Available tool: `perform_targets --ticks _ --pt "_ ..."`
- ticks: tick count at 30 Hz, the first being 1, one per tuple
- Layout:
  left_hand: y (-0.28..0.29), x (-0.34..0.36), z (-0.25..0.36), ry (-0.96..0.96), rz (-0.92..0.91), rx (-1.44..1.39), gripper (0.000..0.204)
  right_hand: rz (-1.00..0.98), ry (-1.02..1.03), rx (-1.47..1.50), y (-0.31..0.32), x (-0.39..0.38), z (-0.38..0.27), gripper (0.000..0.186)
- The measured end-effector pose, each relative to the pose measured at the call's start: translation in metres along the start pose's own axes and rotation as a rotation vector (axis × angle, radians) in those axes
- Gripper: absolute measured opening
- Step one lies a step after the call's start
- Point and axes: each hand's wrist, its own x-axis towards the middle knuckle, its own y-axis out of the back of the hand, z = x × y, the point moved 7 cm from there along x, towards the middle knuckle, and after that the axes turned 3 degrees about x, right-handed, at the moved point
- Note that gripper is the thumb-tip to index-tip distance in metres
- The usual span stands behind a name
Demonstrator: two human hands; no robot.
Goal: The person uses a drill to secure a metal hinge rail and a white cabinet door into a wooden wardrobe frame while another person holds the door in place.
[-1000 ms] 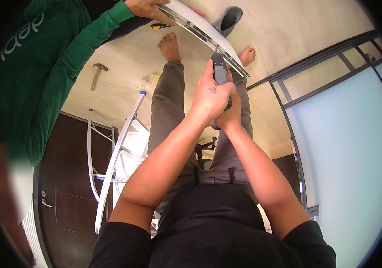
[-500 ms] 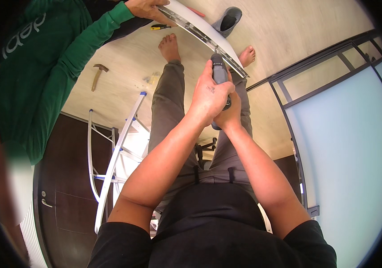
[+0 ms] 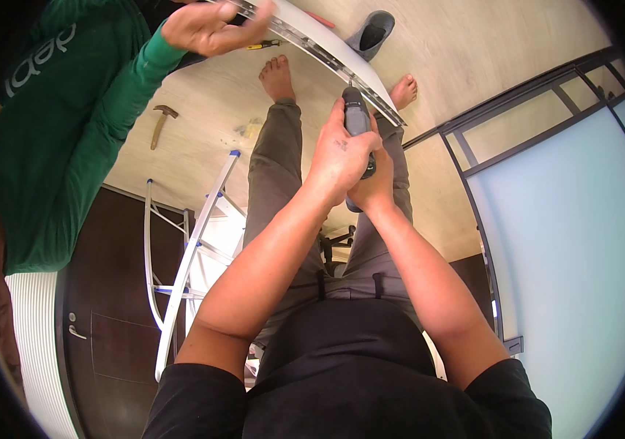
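A dark grey power drill (image 3: 358,117) points away from me, and both my hands are closed around it. My left hand (image 3: 336,157) wraps the left side of its body. My right hand (image 3: 375,183) grips lower down, by the handle, which is mostly hidden. The drill's bit reaches the edge of a white curved panel (image 3: 334,45), at a metal strip (image 3: 312,53) with slots along it. A co-worker's hand (image 3: 213,31), in a green sleeve, is at the panel's left end with its fingers spread and blurred.
A hammer (image 3: 159,126) and a yellow-black tool (image 3: 264,45) lie on the floor, with a grey slipper (image 3: 371,36) beyond the panel. To the left stand an aluminium stepladder (image 3: 191,256) and a dark door (image 3: 122,293). A black-framed frosted glass partition (image 3: 561,219) is at right.
The co-worker's hand has come off the panel's edge and swung nearer, fingers spreading. My drill and hands have shifted very slightly left, still at the metal strip.
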Motion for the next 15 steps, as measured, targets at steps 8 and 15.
perform_targets --ticks 8,15 --pt "-0.004 -0.004 0.000 -0.037 -0.030 -0.098 0.096 0.038 0.148 -0.040 0.001 -0.002 0.001 0.101" --pt "-0.003 -0.013 0.013 0.023 -0.035 -0.067 0.100 0.030 0.096 -0.052 -0.002 -0.001 -0.001 0.100"
